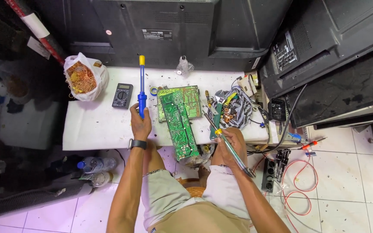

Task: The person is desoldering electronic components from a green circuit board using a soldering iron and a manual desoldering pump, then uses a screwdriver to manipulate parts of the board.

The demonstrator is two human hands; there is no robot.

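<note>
My left hand (139,124) grips the blue barrel of a desoldering pump (141,86) with a yellow top, held upright over the white table (91,125). My right hand (232,144) holds a soldering iron (227,144) with a green handle, its tip pointing up left toward a long green circuit board (179,123). That board lies slanted over the table's front edge, on top of a second green board (188,97). Both hands flank the boards, left and right.
A black multimeter (122,95) and a plastic bag of copper wire scraps (83,77) lie at the left. A tangle of wires and parts (234,110) sits at the right. Black television backs (160,30) stand behind. A power strip (268,174) and red cable (298,185) lie on the tiled floor.
</note>
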